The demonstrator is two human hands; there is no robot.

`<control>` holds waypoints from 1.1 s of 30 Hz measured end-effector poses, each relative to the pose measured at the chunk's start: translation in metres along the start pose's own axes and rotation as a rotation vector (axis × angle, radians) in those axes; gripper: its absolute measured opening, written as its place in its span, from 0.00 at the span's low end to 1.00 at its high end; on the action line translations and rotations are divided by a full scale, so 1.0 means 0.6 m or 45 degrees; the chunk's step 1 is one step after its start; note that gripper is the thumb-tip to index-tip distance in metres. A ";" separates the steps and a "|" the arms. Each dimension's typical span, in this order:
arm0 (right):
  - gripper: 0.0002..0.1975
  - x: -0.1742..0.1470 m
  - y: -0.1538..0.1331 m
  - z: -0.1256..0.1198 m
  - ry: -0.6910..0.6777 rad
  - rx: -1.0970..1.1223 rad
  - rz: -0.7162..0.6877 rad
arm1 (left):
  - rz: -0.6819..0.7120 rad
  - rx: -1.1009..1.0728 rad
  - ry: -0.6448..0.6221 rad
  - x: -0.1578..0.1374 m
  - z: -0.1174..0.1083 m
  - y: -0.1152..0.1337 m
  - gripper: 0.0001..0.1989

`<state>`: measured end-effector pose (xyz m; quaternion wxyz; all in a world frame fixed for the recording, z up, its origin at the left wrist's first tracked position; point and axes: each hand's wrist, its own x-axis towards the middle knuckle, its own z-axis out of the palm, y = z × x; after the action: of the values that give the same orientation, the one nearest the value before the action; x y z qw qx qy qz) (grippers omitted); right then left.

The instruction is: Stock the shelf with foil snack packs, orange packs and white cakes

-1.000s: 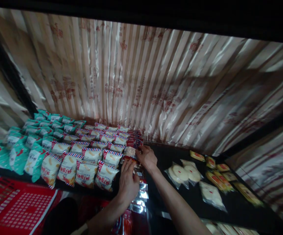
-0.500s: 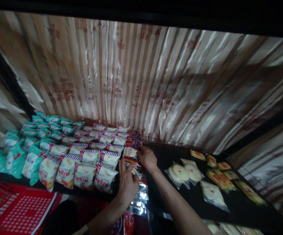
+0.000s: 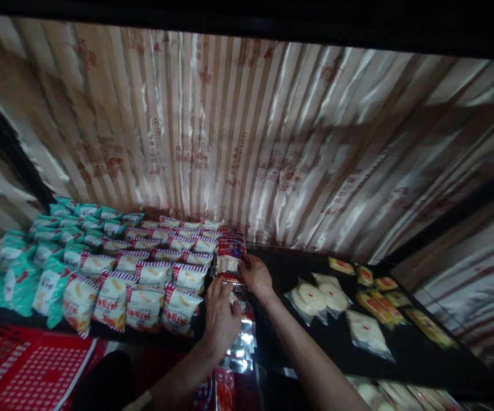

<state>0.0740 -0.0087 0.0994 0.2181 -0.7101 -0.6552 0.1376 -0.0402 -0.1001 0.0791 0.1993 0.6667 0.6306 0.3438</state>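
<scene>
Red packet (image 3: 229, 261) prob. at lining-up step: R hand (image 3: 258, 279) pinching its side, L hand (image 3: 222, 315) half-curled, grip unclear; next calls for light, even pressure.

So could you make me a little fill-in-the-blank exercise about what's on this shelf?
1. The left hand and right hand touch a row of ____ packets.
2. The teal bags stand to the ____ of the white bags with striped tops.
3. The round white discs in clear wrapping lie to the ____ of both hands.
4. The shelf is ____.

Missing words: red; left; right; black.
</scene>
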 end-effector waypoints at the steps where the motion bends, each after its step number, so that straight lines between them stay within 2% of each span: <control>1: 0.19 0.000 0.001 0.001 0.015 -0.020 -0.018 | 0.008 0.007 -0.001 0.000 -0.001 0.001 0.23; 5: 0.18 0.003 0.002 0.008 0.149 -0.125 -0.137 | 0.040 0.032 -0.022 0.001 -0.001 0.003 0.23; 8: 0.18 0.014 -0.005 0.015 0.238 -0.150 -0.334 | 0.057 0.067 -0.046 0.003 0.002 0.002 0.25; 11: 0.19 0.032 -0.020 0.021 0.186 -0.177 -0.529 | 0.097 0.098 -0.061 0.007 0.003 0.002 0.25; 13: 0.20 0.043 -0.032 0.024 0.086 -0.226 -0.576 | 0.123 0.099 -0.083 0.008 0.004 0.003 0.25; 17: 0.24 0.057 -0.047 0.027 -0.072 -0.354 -0.519 | 0.175 0.089 -0.059 0.008 0.009 0.000 0.25; 21: 0.29 0.056 -0.049 0.025 -0.104 -0.448 -0.458 | 0.216 0.106 0.008 0.009 0.014 -0.008 0.20; 25: 0.29 0.046 -0.046 0.024 -0.089 -0.491 -0.401 | 0.282 0.126 0.060 0.011 0.014 -0.014 0.18; 28: 0.28 0.040 -0.044 0.026 -0.016 -0.494 -0.366 | 0.321 0.124 0.066 0.012 0.013 -0.014 0.19; 33: 0.26 0.039 -0.041 0.032 0.060 -0.486 -0.374 | 0.318 0.118 0.069 0.011 0.010 -0.014 0.19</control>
<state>0.0460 0.0181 0.0972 0.1127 -0.6386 -0.7602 -0.0387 -0.0420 -0.0914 0.0709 0.1070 0.7388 0.5631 0.3544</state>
